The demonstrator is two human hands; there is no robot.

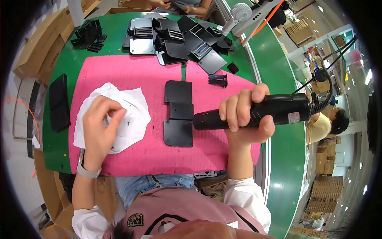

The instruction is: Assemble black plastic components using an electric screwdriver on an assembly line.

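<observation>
My right hand (247,113) is wrapped round a black electric screwdriver (284,108), which lies level with its tip end pointing left. That end is beside a black hinged bracket (178,133) of two plates joined by a narrower middle piece. Over a white cloth (137,101) at the left, my left hand (101,123) is closed, thumb and forefinger brought together. Whatever is between those fingertips is too small to make out. A few small dark screws (128,124) rest on the cloth, and one loose screw (153,127) lies between cloth and bracket.
A pink foam mat (207,159) covers the green table. Black plates and brackets (175,49) are piled at the back, with small black parts (87,36) back left. A black piece (59,102) lies at the left edge. A small fan (240,12) stands back right. Another person's hands (161,4) show beyond.
</observation>
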